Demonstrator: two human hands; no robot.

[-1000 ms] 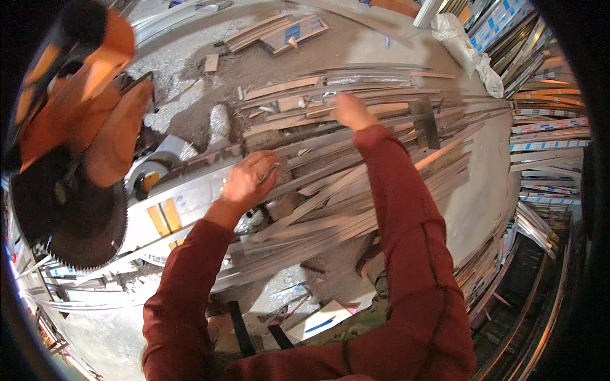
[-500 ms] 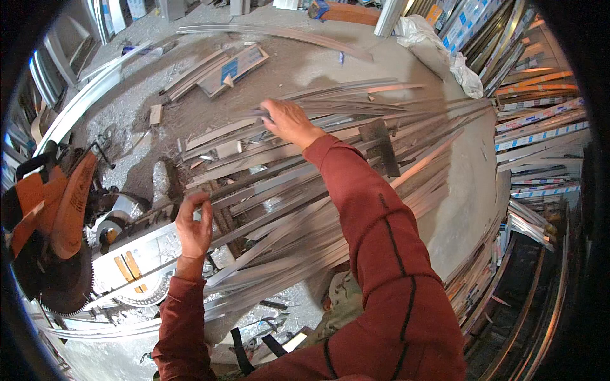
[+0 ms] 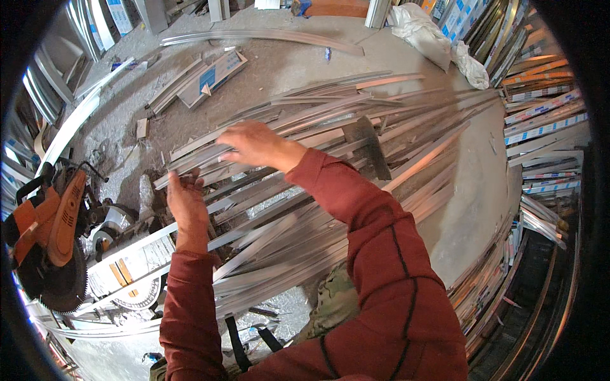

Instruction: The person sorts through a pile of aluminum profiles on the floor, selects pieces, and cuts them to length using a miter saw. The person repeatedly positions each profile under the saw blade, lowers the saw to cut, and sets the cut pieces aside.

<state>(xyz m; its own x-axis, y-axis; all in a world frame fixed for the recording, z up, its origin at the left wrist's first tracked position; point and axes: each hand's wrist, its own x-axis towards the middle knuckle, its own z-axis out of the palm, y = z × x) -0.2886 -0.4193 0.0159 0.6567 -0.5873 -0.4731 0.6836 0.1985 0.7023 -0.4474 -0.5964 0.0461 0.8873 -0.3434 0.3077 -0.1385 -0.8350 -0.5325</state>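
Note:
My left hand (image 3: pixel 187 206) is raised beside the left ends of long thin metal strips (image 3: pixel 298 130). Its index finger points up, the other fingers bend slightly, and I see nothing held. Over the same strips, farther off and to the right, is my right hand (image 3: pixel 257 143). Its fingers reach left with the thumb apart, and motion blurs them a little. Whether its fingertips touch a strip I cannot tell. A flat dark plate (image 3: pixel 366 146) lies across the strips to the right of that hand.
An orange and black saw (image 3: pixel 67 219) with a toothed blade stands at the left, its round base (image 3: pixel 130 276) below it. Offcuts (image 3: pixel 213 77) lie on the floor beyond the strips. Packed profiles (image 3: pixel 546 124) and a white sack (image 3: pixel 419 35) are at the right.
My right hand has moved left and nearer, toward my left hand, and a small dark item at its fingers no longer shows. My left hand has shifted slightly up and its fingers have straightened.

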